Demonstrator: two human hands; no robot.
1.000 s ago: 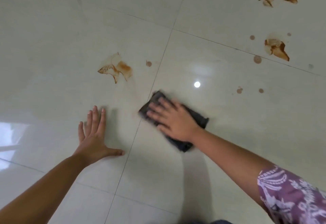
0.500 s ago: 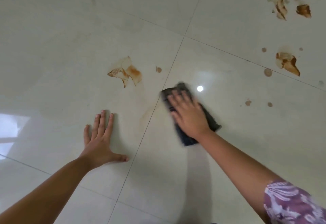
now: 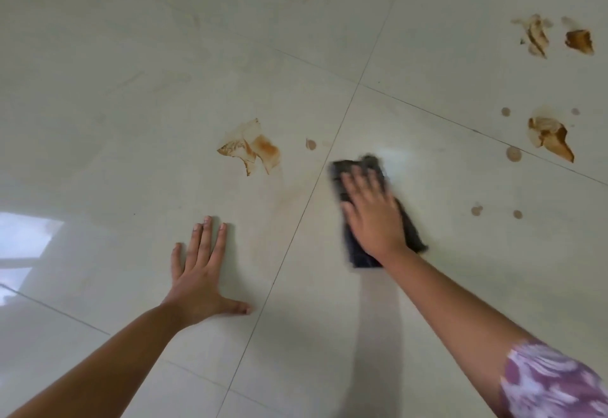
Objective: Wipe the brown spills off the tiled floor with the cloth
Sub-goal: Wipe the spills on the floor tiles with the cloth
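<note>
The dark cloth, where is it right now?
In the head view the dark cloth lies on the tiled floor right of centre, pressed under the right hand, just right of the grout line and apart from the brown spill beyond it.

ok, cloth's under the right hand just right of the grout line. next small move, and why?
Probably slide the right hand and the cloth forward and left across the grout line onto the nearest brown spill. That spill and the small spot beside it are unwiped and lie closest to the cloth; the left hand rests flat on the floor, clear of that path.
</note>
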